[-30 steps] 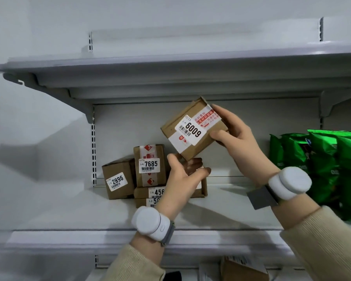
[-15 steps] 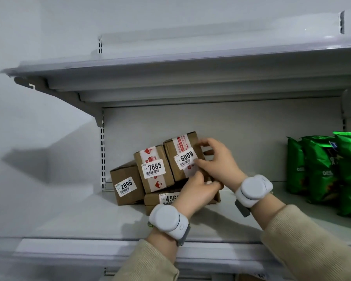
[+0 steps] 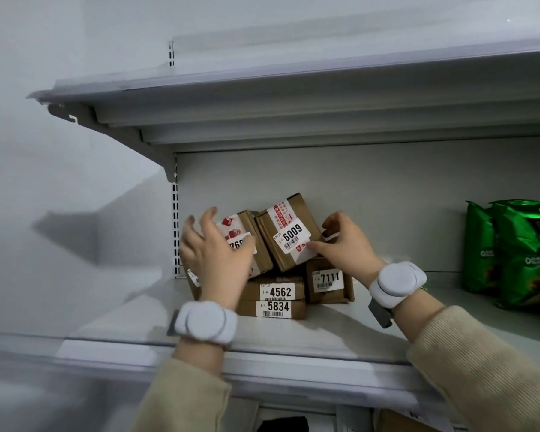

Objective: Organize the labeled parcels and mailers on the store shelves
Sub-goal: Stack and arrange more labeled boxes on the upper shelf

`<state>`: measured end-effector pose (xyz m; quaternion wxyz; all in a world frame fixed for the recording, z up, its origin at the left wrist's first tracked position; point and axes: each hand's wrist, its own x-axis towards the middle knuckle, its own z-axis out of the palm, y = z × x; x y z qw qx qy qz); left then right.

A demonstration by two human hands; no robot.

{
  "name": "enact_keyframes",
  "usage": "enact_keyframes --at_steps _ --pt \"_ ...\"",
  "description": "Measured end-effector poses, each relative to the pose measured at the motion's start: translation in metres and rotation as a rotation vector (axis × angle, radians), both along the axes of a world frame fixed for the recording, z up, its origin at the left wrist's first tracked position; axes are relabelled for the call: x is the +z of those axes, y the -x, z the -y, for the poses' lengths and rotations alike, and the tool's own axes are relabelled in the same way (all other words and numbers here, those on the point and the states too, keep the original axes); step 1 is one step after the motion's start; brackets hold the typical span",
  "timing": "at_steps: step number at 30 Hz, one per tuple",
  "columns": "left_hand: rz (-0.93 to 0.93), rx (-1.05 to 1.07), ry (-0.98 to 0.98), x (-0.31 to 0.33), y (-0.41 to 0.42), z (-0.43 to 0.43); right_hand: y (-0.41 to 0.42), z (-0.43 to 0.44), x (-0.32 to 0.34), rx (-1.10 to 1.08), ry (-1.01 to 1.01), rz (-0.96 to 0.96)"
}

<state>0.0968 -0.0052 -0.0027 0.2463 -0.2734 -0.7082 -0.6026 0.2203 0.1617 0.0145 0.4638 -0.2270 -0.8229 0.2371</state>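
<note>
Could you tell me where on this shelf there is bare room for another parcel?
Bare shelf lies between the 7111 box and the green bags, and before the 5834 box. Around the 6009 box it is crowded.

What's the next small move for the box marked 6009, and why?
Probably level the 6009 box with the right hand, which grips its right edge: it sits tilted on the 4562 box and 7111 box. The left hand, open in front of the taped box alongside, could steady that one.
</note>
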Motion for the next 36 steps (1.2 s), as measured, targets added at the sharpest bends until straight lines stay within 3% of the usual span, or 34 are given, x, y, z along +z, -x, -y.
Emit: enact_keyframes --at_steps 4,14,19,26,30,36 --pt "0.231 -0.277 0.159 0.010 0.045 -0.002 0.000 0.001 -0.001 0.035 0.034 0.023" --pt "-0.087 -0.215 0.377 0.014 0.042 -0.020 -0.007 -0.003 -0.004 0.031 0.100 0.048" --pt "-0.189 -0.243 0.352 0.013 0.043 -0.024 -0.011 -0.004 -0.002 0.005 0.066 0.124" --pt "-0.070 -0.363 0.216 0.013 0.043 -0.025 -0.004 -0.006 -0.007 0.050 0.082 0.284" --pt "-0.105 -0.340 0.217 0.009 0.036 -0.023 -0.008 -0.011 -0.008 -0.088 -0.066 0.465" --pt "-0.098 -0.297 0.221 0.008 0.034 -0.027 0.002 -0.013 -0.013 -0.231 -0.087 0.499"
